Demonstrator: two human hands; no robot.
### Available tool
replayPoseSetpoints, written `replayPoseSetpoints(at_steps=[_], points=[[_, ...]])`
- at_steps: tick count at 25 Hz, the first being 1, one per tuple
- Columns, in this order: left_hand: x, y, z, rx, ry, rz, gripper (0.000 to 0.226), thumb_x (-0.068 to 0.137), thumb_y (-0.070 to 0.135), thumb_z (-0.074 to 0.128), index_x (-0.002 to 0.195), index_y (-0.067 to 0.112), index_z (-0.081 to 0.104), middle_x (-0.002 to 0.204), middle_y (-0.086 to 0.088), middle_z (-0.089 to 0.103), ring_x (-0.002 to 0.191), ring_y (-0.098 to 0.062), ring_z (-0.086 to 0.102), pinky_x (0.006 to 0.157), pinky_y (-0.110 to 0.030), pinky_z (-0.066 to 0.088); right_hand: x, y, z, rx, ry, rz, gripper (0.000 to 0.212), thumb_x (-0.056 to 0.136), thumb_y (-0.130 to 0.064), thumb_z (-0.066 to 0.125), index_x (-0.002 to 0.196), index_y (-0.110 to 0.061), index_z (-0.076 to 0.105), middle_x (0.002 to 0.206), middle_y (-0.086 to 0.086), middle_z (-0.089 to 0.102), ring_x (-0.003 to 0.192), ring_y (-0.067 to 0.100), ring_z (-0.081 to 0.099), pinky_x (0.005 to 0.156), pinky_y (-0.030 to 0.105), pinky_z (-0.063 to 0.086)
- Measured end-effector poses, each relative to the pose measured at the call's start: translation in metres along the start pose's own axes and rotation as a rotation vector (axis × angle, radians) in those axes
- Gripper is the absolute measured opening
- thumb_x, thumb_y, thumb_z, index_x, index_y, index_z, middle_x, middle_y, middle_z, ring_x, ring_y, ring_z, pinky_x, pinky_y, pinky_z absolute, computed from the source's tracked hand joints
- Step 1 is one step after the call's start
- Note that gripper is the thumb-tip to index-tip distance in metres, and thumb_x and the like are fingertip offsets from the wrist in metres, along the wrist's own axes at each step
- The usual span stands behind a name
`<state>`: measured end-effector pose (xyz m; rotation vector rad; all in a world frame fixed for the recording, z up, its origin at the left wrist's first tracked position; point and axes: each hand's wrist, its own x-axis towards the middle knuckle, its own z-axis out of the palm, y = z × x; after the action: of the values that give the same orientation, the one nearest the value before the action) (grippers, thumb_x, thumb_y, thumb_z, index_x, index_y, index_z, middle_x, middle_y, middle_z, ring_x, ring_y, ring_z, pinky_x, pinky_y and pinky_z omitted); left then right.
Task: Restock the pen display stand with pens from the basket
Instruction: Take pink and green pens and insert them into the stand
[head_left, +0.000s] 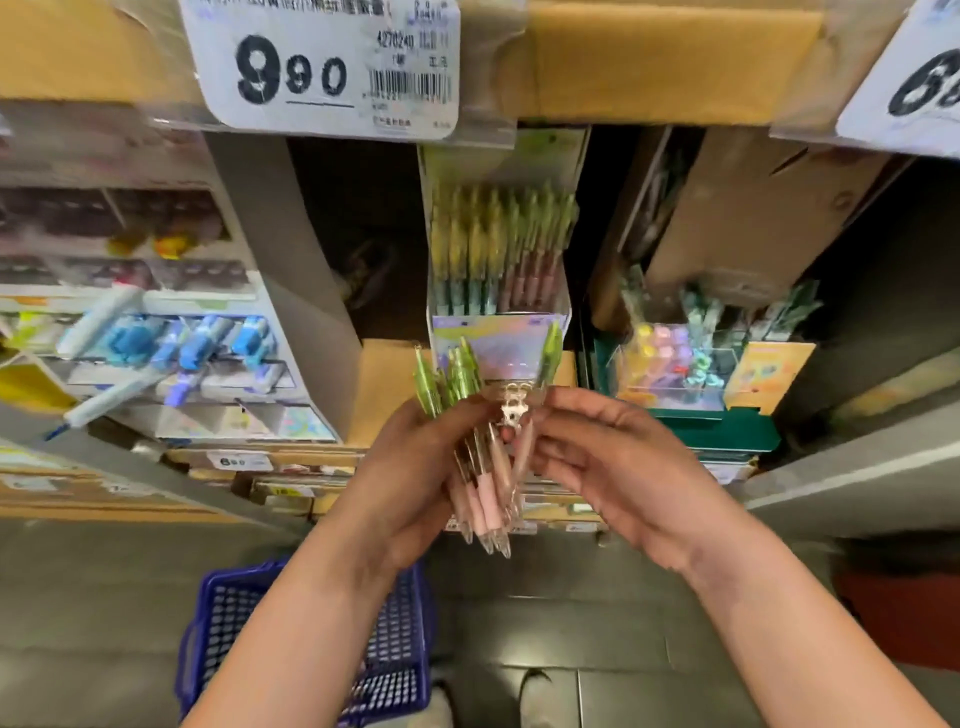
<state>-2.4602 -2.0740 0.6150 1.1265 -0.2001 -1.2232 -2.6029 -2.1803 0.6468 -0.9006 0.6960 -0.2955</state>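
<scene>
In front of the pen display stand (498, 260), a bunch of pens (480, 488) is held up.
The bunch is clasped by the left hand's (410, 467) curled fingers; an outer pen (551, 349) is pinched by the right hand (613, 467). Long axes are kept near upright: green caps towards the stand, tips towards the basket (395, 649).

Shelf (382, 397) carries pen display stand (501, 291); blue basket (223, 613) seemingly rests on floor (597, 623).

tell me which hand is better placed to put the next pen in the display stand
Right, probably. The left hand grips the whole bunch of pens, while the right hand pinches a single pen at the bunch's edge, free to lift toward the display stand ahead.
</scene>
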Motion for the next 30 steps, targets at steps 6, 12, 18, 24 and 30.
replayPoseSetpoints(at_steps=[6,12,18,24,30], points=[[0.006,-0.005,-0.002,-0.065,0.077,-0.077,0.016,0.09,0.015,0.072,0.105,0.008,0.072,0.081,-0.012,0.068,0.068,-0.018,0.068,0.064,-0.035,0.059,0.068,-0.048,-0.023,-0.424,0.383,-0.437,0.01,0.088,-0.012,0.069,0.089,-0.016,0.078,0.094,0.009,0.078,0.099,0.028,0.073,0.097,0.049,0.056],[0.013,-0.002,0.002,-0.019,-0.007,-0.033,0.028,0.085,0.02,0.074,0.109,0.007,0.072,0.081,-0.01,0.066,0.069,-0.017,0.066,0.068,-0.036,0.06,0.121,-0.056,-0.012,-0.795,0.466,-0.733,0.009,0.09,-0.01,0.066,0.094,-0.016,0.071,0.083,-0.014,0.072,0.073,-0.013,0.065,0.07,0.005,0.047],[0.024,-0.003,0.003,-0.033,-0.028,-0.039,0.019,0.091,0.02,0.071,0.106,0.008,0.071,0.082,-0.01,0.066,0.07,-0.019,0.064,0.07,-0.036,0.059,0.138,-0.044,-0.017,-1.054,0.468,-0.745,0.008,0.091,-0.016,0.067,0.094,-0.021,0.072,0.083,-0.006,0.071,0.074,0.0,0.063,0.069,0.002,0.044],[0.027,-0.005,0.003,-0.043,-0.034,-0.053,0.009,0.09,0.018,0.072,0.096,0.013,0.076,0.082,-0.01,0.066,0.069,-0.018,0.064,0.07,-0.037,0.058,0.142,-0.038,-0.018,-1.451,0.517,-0.694,0.013,0.089,-0.027,0.066,0.098,-0.024,0.075,0.09,0.006,0.073,0.082,0.029,0.066,0.069,0.027,0.048],[0.033,-0.005,0.009,-0.009,-0.068,-0.016,0.015,0.093,0.02,0.07,0.102,0.009,0.073,0.083,-0.009,0.067,0.069,-0.017,0.064,0.069,-0.034,0.058,0.127,-0.037,-0.018,-1.372,0.546,-0.646,0.016,0.092,-0.031,0.068,0.1,-0.021,0.078,0.102,0.004,0.07,0.086,0.02,0.064,0.076,0.02,0.046]])
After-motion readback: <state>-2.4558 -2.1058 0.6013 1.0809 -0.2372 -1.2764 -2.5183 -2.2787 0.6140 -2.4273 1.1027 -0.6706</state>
